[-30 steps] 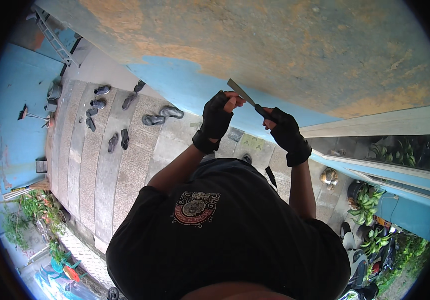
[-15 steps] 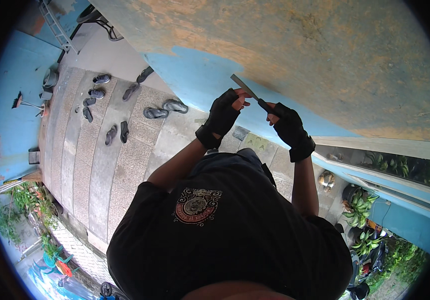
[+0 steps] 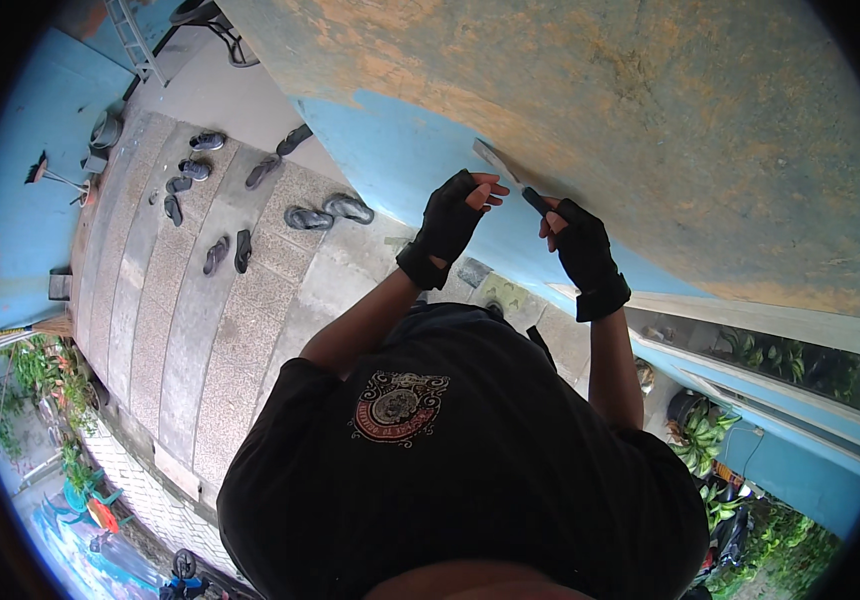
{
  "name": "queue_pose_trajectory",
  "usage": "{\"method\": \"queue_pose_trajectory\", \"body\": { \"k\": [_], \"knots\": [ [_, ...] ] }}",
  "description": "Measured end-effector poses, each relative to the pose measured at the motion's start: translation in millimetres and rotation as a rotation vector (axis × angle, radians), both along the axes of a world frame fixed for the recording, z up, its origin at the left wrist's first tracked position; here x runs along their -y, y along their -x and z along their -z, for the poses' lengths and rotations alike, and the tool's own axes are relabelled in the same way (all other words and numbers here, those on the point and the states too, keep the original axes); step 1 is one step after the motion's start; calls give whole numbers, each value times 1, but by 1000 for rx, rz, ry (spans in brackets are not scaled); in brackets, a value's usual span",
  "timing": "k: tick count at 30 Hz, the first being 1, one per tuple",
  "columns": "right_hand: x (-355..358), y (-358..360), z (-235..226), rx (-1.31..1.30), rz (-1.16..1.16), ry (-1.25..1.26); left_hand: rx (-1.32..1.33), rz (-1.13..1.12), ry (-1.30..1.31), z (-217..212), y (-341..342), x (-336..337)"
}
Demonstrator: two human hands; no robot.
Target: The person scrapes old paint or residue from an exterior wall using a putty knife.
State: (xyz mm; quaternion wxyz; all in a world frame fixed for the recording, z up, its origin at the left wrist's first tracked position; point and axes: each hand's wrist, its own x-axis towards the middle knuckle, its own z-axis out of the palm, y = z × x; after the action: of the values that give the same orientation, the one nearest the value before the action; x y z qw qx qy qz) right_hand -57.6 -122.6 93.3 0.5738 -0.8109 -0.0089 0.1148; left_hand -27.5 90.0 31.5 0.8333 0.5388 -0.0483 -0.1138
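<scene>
My right hand, in a black fingerless glove, grips the dark handle of a putty knife. Its metal blade points up and left, close to the wall, which is mottled grey and orange above and light blue below. Whether the blade touches the surface I cannot tell. My left hand, gloved the same way, is just left of the tool. Its fingers are stretched toward the blade, apart from it and holding nothing.
Several sandals and shoes lie on the tiled floor to the left. A ladder leans at the far left, with a broom below it. Potted plants stand at lower right, beneath a window ledge.
The putty knife has turned so its blade face shows more broadly, and it has shifted slightly right. My left fingers, earlier at the blade, are now apart from it.
</scene>
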Motion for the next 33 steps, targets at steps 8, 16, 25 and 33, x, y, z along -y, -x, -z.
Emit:
{"method": "queue_pose_trajectory", "body": {
  "k": [8,16,25,33],
  "knots": [
    [13,18,6,143,82,189,-33,-78,64,8,4,27],
    [38,24,1,90,33,146,-79,-112,52,8,10,32],
    [14,23,8,247,-36,301,-112,-7,90,1,10,36],
    [-5,22,4,193,-38,400,-32,22,91,8,5,17]
  ]
}}
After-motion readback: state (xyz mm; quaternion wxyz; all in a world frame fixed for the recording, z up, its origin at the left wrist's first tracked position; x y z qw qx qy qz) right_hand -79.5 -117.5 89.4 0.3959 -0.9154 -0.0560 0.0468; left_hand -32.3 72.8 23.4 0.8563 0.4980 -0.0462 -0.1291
